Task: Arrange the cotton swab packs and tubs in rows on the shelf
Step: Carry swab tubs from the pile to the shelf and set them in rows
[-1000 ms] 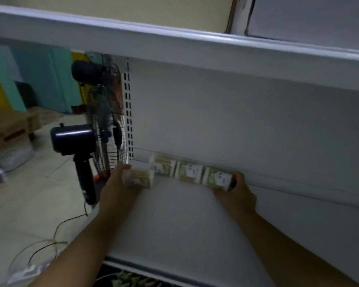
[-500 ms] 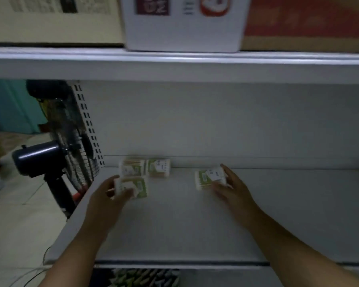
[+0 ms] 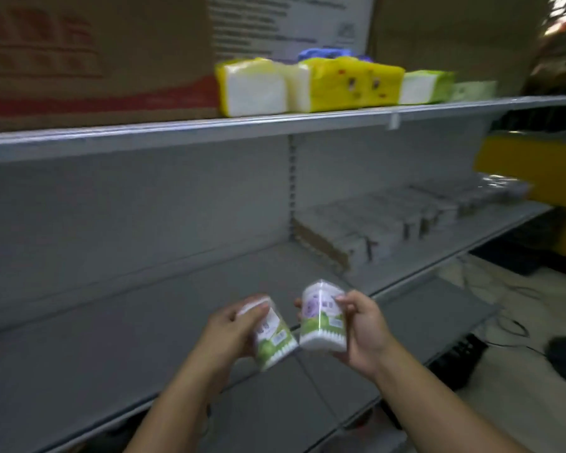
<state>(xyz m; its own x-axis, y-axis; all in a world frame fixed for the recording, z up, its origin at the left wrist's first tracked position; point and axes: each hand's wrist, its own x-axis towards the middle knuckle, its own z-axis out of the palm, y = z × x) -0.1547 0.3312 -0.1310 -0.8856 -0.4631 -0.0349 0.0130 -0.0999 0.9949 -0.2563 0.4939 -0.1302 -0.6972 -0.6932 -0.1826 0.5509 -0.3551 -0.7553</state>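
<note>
Plastic looks light, stiff, slick; left grip (image 3: 232,331) clamps left tub (image 3: 275,341) by its sides; right grip (image 3: 363,331) likewise clamps right tub (image 3: 321,322); shelf (image 3: 111,354) beyond.

The single head view looks forward and slightly down from close in front of a grey shelf (image 3: 111,338), whose board runs tilted from near left to far right. An upper shelf (image 3: 209,129) crosses the top, floor (image 3: 520,403) shows at right.
</note>
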